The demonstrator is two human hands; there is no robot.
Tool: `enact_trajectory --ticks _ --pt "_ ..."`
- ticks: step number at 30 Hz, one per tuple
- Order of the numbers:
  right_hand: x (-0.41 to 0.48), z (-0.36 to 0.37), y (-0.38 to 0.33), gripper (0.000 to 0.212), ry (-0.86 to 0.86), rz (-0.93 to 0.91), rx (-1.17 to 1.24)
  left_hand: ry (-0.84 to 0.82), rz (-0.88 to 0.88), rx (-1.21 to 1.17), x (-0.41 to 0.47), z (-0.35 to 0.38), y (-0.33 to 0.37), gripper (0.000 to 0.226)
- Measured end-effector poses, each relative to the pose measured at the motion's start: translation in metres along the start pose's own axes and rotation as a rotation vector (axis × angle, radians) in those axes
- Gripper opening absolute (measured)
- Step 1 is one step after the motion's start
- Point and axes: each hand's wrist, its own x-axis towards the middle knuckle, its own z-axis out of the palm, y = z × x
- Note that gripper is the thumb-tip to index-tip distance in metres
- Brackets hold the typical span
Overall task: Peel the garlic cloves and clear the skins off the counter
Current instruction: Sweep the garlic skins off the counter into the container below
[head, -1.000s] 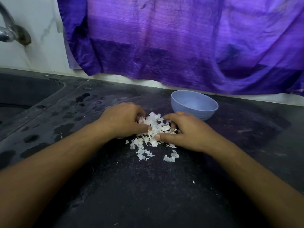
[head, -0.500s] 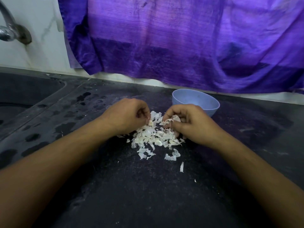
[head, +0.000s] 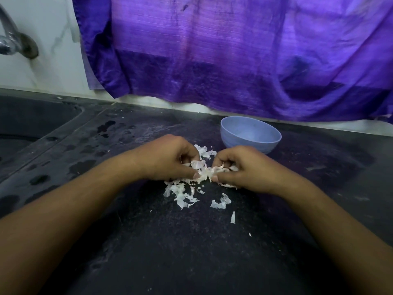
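Where the forearms converge over the dark speckled counter (head: 191,252), the left hand (head: 168,158) and the right hand (head: 240,169) meet knuckles-up, almost touching. Each has its fingers curled inward and its thumb pressed toward the other hand. Both hands clench the same bunched heap of white garlic skins (head: 205,172), which shows between the two thumbs and pokes out above the curled fingers. The heap rests on the counter at the centre of the view. Loose flakes (head: 180,195) lie outside the grasp on the near side. They form a ragged cluster below the left thumb, with a curled piece, a narrow sliver and a tiny fleck trailing away toward the right forearm. A pale blue bowl (head: 251,133) stands upright on the counter just behind the right hand; whether the knuckles touch its base cannot be told. A purple cloth (head: 212,50) hangs down the white wall (head: 53,60) behind the counter, its lower edge ending just above the bowl. At the far left lie a dark sink (head: 32,124) and, above it, a metal tap (head: 12,43). Wet patches (head: 83,166) dot the counter between the sink and the left forearm.
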Motion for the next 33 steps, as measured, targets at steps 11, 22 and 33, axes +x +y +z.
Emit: enact_trajectory --ticks 11,22,33 --pt "-0.008 -0.019 -0.006 0.025 -0.03 -0.008 0.516 0.048 0.038 -0.103 -0.002 -0.008 0.0 0.015" --pt "-0.008 -0.018 0.004 0.025 -0.174 0.167 0.2 0.041 0.006 0.0 -0.003 -0.009 -0.001 0.015" --pt "-0.01 -0.022 -0.001 0.009 -0.035 0.108 0.136 -0.086 -0.161 0.014 -0.014 -0.032 0.001 0.041"
